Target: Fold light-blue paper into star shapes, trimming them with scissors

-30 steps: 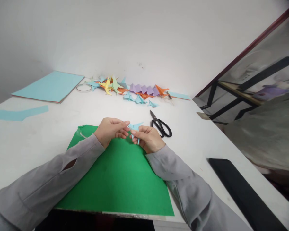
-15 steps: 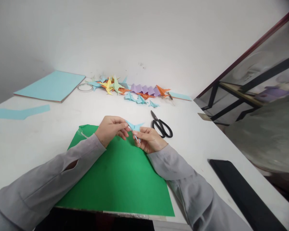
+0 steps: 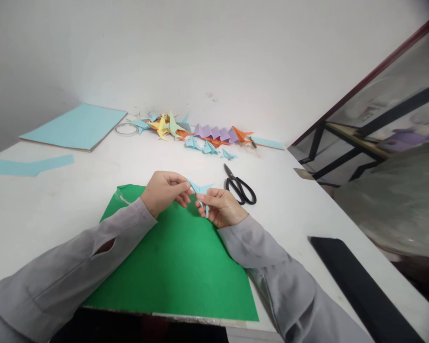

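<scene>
Between my two hands is a small folded light-blue paper figure (image 3: 201, 189) with several pointed tips. My left hand (image 3: 167, 188) pinches its upper left tip between thumb and fingers. From the lower right, my right hand (image 3: 221, 206) grips the body, thumb on top, and narrow points stick out below the fingers. Part of the figure is hidden by the fingers. Both hands are held over the far edge of a green sheet (image 3: 171, 267). Black-handled scissors (image 3: 240, 186) lie just right of my right hand, blades pointing away.
Along the wall lies a row of folded paper figures (image 3: 171, 126) and a purple pleated strip (image 3: 214, 132). A tape roll (image 3: 126, 129), a light-blue paper stack (image 3: 78, 126) and a cut blue strip (image 3: 30, 166) are at left. A black flat object (image 3: 361, 286) lies at right.
The blue figure has turned slightly in my fingers, and its lower points now show more below my right hand. Both hands stay in nearly the same place.
</scene>
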`<move>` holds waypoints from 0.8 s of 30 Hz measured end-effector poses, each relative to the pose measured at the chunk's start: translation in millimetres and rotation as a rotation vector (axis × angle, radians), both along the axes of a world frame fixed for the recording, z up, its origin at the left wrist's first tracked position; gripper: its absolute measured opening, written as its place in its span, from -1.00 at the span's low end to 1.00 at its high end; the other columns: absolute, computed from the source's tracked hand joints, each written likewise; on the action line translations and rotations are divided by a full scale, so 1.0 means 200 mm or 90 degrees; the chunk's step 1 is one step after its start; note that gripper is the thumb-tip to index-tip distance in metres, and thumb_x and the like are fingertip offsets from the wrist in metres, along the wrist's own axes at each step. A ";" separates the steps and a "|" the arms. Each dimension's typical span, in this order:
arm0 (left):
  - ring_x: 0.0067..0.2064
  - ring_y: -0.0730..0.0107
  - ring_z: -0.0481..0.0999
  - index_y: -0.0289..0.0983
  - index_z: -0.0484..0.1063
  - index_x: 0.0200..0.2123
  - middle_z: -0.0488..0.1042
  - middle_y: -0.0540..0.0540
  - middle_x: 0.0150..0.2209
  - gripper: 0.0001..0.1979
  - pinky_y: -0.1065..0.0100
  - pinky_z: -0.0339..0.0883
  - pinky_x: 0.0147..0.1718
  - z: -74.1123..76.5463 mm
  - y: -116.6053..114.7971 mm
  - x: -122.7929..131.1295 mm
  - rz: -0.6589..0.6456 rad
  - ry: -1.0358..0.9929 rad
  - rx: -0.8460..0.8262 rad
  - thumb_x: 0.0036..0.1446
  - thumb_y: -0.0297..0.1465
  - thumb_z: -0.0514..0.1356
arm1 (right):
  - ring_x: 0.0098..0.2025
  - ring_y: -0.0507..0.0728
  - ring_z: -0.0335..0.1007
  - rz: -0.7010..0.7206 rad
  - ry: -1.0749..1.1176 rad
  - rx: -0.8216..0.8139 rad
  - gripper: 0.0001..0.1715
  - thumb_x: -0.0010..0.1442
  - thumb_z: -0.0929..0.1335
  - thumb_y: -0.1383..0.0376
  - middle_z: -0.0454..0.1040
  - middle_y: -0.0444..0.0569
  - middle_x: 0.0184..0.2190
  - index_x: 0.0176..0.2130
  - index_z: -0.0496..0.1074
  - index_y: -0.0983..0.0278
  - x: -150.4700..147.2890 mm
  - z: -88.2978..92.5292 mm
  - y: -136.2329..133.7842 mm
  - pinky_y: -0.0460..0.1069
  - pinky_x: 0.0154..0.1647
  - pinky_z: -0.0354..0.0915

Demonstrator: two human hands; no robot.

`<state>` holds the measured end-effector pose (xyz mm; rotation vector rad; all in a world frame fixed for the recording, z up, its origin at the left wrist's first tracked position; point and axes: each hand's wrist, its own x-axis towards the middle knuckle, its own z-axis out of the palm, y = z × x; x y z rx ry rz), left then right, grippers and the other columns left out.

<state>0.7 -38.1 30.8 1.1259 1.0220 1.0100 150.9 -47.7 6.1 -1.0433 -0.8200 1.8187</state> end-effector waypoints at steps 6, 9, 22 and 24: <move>-0.69 0.47 0.38 -0.41 0.39 -0.67 0.39 -0.06 -0.72 -0.76 0.44 0.31 -0.71 -0.02 0.00 0.02 -0.022 0.016 -0.041 -0.11 -0.37 0.25 | -0.73 -0.02 0.32 -0.015 -0.014 0.010 -0.62 -0.43 0.56 0.35 0.44 -0.05 -0.74 -0.73 0.29 0.36 -0.01 -0.01 -0.01 -0.18 -0.76 0.22; -0.71 0.49 0.37 -0.41 0.38 -0.68 0.38 -0.06 -0.74 -0.75 0.45 0.30 -0.71 -0.03 0.00 0.03 -0.016 0.019 -0.047 -0.09 -0.37 0.25 | -0.73 -0.02 0.32 -0.012 -0.019 0.012 -0.63 -0.43 0.55 0.35 0.44 -0.06 -0.73 -0.72 0.30 0.36 -0.01 0.00 -0.01 -0.18 -0.75 0.22; -0.67 0.50 0.41 -0.42 0.42 -0.61 0.44 -0.05 -0.67 -0.88 0.47 0.33 -0.67 -0.04 -0.01 0.04 0.004 -0.013 -0.028 -0.07 -0.53 0.22 | -0.72 -0.03 0.32 -0.010 0.000 0.002 -0.71 -0.40 0.54 0.38 0.45 -0.04 -0.72 -0.70 0.37 0.39 0.00 -0.01 0.00 -0.19 -0.75 0.24; -0.66 0.51 0.41 -0.42 0.41 -0.60 0.43 -0.05 -0.67 -0.88 0.48 0.32 -0.66 -0.03 0.00 0.03 0.000 -0.024 -0.034 -0.07 -0.53 0.21 | -0.73 -0.03 0.32 -0.013 -0.003 -0.004 -0.73 -0.37 0.53 0.40 0.45 -0.05 -0.72 -0.68 0.38 0.39 0.00 -0.01 0.00 -0.19 -0.75 0.24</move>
